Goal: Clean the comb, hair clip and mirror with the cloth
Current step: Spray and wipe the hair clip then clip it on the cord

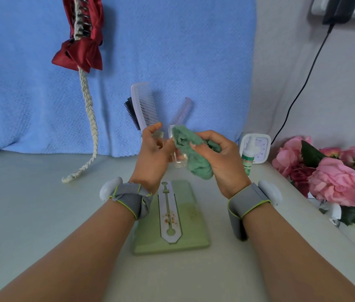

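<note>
Both hands meet mid-air: left hand [153,153] pinches the clip [179,161], right hand [220,158] grips the cloth [190,149] against it. Best to hold the clip steady, push cloth folds between its teeth, and turn it. Clip is clear plastic, partly hidden. Mirror [189,225] lies near, back up; combs [145,105] stand far.

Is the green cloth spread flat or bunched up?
Bunched up: the cloth is crumpled in the right hand, against a clear object the left hand holds.
</note>
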{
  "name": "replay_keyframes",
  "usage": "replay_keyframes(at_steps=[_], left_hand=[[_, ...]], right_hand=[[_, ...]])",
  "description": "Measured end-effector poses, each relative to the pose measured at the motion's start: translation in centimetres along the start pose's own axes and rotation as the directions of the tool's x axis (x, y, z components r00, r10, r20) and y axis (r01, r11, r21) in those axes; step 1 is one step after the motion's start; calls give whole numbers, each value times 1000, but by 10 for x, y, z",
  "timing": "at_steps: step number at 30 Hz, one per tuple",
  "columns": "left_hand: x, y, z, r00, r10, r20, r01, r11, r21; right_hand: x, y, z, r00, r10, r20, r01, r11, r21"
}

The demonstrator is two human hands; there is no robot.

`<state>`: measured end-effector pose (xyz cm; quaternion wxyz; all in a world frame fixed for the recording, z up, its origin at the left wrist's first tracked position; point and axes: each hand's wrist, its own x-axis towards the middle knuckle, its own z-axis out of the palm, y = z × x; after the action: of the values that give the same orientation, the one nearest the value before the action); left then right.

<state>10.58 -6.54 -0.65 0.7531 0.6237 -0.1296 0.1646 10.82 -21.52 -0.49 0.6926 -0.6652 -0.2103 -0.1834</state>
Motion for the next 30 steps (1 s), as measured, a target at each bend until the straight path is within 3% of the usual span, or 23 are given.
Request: replay_keyframes(at_steps=[7,10,13,17,20,24,28,30], left_hand=[[-6,5,2,982,-139,128,153,983,-105],[-7,7,4,942,-194,272,246,954,-169],[-10,5,6,939,-124,320,187,967,-174],[-9,2,7,976,-73,204,104,984,-147],[-6,2,3,997,-46,67,58,982,-182],[-6,-1,2,991,-61,122,74,992,-102],[-10,-7,7,979,-68,194,53,995,82],[-11,-9,9,979,-44,200,24,995,100]], right_hand=[[-3,-3,3,1000,-18,-3,17,991,-136],[-1,-3,0,992,-50,-117,31,987,-160],[0,-3,-6,975,-96,-202,67,987,-144],[0,-2,-3,976,-206,-67,174,929,-328],[-1,0,1,979,-185,81,202,906,-371],[-4,0,1,983,-173,67,184,886,-425],[-1,-4,-3,978,-90,-186,55,981,-187],[-1,-5,-2,975,-53,-215,33,995,-93]])
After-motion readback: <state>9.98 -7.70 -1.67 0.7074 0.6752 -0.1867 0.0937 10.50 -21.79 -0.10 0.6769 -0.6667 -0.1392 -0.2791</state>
